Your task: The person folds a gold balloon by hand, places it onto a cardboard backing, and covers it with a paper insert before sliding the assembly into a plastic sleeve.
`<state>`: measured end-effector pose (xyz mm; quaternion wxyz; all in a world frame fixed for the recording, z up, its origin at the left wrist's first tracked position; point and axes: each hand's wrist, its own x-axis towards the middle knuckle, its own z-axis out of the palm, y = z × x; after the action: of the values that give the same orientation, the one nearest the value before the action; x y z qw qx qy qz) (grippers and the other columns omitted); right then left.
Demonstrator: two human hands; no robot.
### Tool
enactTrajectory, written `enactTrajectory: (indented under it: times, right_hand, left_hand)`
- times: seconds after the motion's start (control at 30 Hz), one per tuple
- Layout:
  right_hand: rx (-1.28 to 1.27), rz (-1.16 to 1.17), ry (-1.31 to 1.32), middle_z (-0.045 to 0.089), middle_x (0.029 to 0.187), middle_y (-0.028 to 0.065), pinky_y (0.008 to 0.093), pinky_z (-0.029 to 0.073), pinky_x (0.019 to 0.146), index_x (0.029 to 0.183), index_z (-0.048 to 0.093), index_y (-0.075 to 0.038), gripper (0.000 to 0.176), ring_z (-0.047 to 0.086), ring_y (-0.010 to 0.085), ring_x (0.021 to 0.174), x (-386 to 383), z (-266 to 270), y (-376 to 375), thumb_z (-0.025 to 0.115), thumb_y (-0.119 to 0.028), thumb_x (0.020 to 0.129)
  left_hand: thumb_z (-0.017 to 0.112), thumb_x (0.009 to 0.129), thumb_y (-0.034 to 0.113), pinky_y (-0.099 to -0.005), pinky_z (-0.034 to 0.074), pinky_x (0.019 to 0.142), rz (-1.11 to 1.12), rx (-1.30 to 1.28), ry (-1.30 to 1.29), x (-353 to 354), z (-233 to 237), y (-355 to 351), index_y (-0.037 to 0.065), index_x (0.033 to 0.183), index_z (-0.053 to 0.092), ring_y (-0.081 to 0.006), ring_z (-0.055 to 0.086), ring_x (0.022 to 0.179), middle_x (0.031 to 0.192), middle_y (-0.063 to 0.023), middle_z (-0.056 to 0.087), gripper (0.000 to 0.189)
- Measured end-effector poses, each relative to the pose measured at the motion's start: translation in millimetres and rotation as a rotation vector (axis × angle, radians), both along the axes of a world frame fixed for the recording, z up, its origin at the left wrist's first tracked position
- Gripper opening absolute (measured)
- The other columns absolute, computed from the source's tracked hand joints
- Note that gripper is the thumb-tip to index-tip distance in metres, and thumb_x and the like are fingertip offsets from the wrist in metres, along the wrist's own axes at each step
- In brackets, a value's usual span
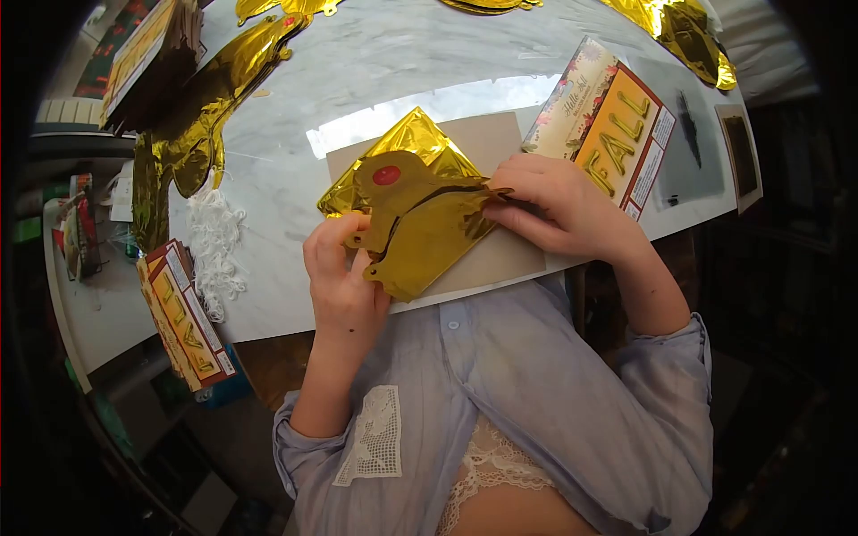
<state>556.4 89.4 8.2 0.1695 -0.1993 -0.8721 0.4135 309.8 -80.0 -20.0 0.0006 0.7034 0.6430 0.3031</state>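
Between my hands is a flat gold foil balloon [429, 255] with a red oval spot, folded so that a dark gap runs along its middle. My left hand [338, 272] grips its left edge by the small tabs, fingers curled. At the other end, my right hand [559, 201] pinches the narrow tip between thumb and fingers. Behind and partly beneath it lies a folded piece of shiny gold foil [417, 134], on a grey-brown card sheet [492, 129]. Close to my right hand rests a printed card reading FALL [621, 125].
More gold foil balloons [197, 129] lie along the left, with others at the far edge and top right [675, 31]. White string [214, 241] sits in a heap. Stacked printed cards [143, 54] stand upper left; another FALL stack [183, 322] is at the table's left edge.
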Motion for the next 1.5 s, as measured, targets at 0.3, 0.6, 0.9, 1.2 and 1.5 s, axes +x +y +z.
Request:
enactTrajectory:
  times: [0.3,0.6,0.9,1.2,1.5]
  right_hand:
    - [0.073,-0.105,-0.21,0.064,0.084,0.0147,0.0456,0.05,0.073,0.096,0.062,-0.002,0.019,0.065,0.0346,0.084,-20.5,9.2,-6.1,0.068,-0.019,0.099]
    - [0.023,-0.106,-0.396,0.069,0.089,0.0206,0.0494,0.052,0.074,0.093,0.062,0.0,0.024,0.066,0.0422,0.085,-33.4,19.8,-2.5,0.066,-0.022,0.099]
    - [-0.347,-0.281,-0.098,0.062,0.086,-0.0002,0.0248,0.047,0.072,0.126,0.066,-0.002,0.029,0.057,0.0081,0.079,-7.0,20.6,-15.2,0.073,-0.009,0.098]
    - [-0.072,-0.421,-0.062,0.065,0.087,0.0028,0.028,0.051,0.075,0.126,0.064,-0.003,0.03,0.062,0.0121,0.081,-14.8,7.6,-29.2,0.071,-0.006,0.097]
    - [0.185,-0.435,-0.144,0.065,0.088,0.0087,0.0422,0.051,0.078,0.115,0.062,-0.005,0.024,0.064,0.0293,0.089,-23.5,4.9,-35.4,0.071,-0.007,0.093]
  left_hand:
    - [0.058,0.086,-0.014,-0.0349,0.052,0.097,-0.062,-0.24,-0.551,-18.6,6.6,2.5,-0.002,0.124,0.055,-0.0304,0.06,0.109,0.123,-0.0164,0.055,0.04]
    - [0.09,0.083,0.016,-0.034,0.051,0.095,0.004,-0.235,-0.74,-14.2,10.8,7.2,0.002,0.157,0.043,-0.0201,0.059,0.11,0.131,-0.0126,0.058,0.089]
    - [0.083,0.087,0.002,-0.0281,0.051,0.088,0.097,-0.248,-0.507,-9.3,12.9,15.0,0.007,0.156,0.05,-0.0143,0.058,0.102,0.131,-0.0097,0.059,0.076]
    - [0.08,0.088,0.0,-0.0323,0.056,0.087,0.127,-0.266,-0.509,-8.2,21.1,20.9,0.006,0.154,0.051,-0.0233,0.06,0.118,0.139,-0.0136,0.055,0.072]
    - [0.075,0.091,-0.002,-0.0338,0.056,0.087,0.126,-0.282,-0.363,-1.2,22.5,21.0,0.004,0.153,0.051,-0.0262,0.062,0.109,0.136,-0.0166,0.053,0.067]
